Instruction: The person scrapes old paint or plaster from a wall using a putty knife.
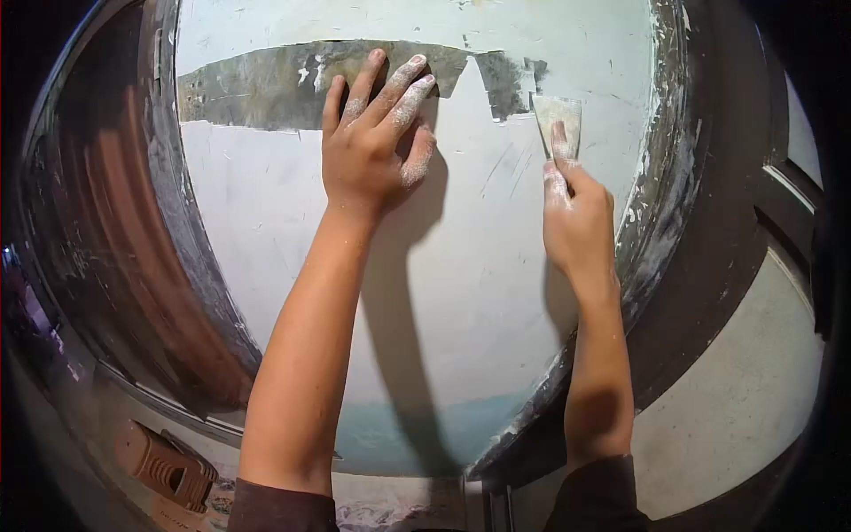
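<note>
My left hand (pixel 377 146) lies with spread, dust-covered fingers on the wall panel (pixel 487 293), over a dark grey stripped band (pixel 257 89). Nothing is held in it. At the right, my right hand (pixel 578 213) grips a putty knife (pixel 560 115) with its wide blade pointing up, one finger extended along the blade. The blade's top edge lies against the pale surface, just right of the ragged end of the grey patch. White powder coats fingers of both hands. The knife's handle is hidden in the right hand.
Dark, paint-flecked frame strips (pixel 660 177) edge the panel on both sides. A reddish-brown curtain or panel (pixel 124 213) is at the left. Brown stacked stools (pixel 164 465) stand at the lower left. A pale blue-green strip (pixel 363 430) crosses the panel's bottom.
</note>
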Available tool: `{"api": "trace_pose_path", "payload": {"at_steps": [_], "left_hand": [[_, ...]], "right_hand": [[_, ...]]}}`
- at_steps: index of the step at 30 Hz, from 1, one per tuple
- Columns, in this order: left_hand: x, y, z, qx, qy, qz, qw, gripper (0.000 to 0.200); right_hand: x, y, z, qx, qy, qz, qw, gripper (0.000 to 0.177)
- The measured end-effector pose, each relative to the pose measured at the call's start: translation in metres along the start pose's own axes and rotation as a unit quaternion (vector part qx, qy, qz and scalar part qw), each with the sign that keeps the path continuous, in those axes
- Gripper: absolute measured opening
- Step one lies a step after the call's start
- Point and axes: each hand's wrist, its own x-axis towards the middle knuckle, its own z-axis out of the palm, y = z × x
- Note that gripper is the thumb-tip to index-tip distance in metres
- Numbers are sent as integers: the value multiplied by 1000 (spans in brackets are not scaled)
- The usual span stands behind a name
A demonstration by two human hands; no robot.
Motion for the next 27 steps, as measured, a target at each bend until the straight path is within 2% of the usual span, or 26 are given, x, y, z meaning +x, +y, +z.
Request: {"api": "trace_pose_path", "payload": {"at_steps": [7,9,13,20,22,23,25,27], "left_hand": [[1,1,-2,-10,5,-7,1000,48],[1,2,-3,-9,0,-13,1000,49],[0,1,-2,-3,-2,-10,1000,48],[2,1,-4,-10,-1,-3,1000,49],[1,0,-3,-10,-3,-6,1000,49],[0,0,-3,-8,-3,-7,1000,49],[2,1,-3,-7,-3,-5,1000,49],[1,1,-3,-8,-1,-6,1000,49]], "right_hand": [[-10,6,7,6,14,-13,1000,26],[3,0,5,-13,-3,16,1000,26],[1,6,8,13,21,-31,999,25],[16,-2,6,-38,-24,-8,999,37],[6,0,12,50,53,-68,995,32],[5,-1,10,49,52,-69,995,32],[8,-2,2,-19,-18,-1,1000,34],[23,1,2,-10,7,-59,998,34]]}}
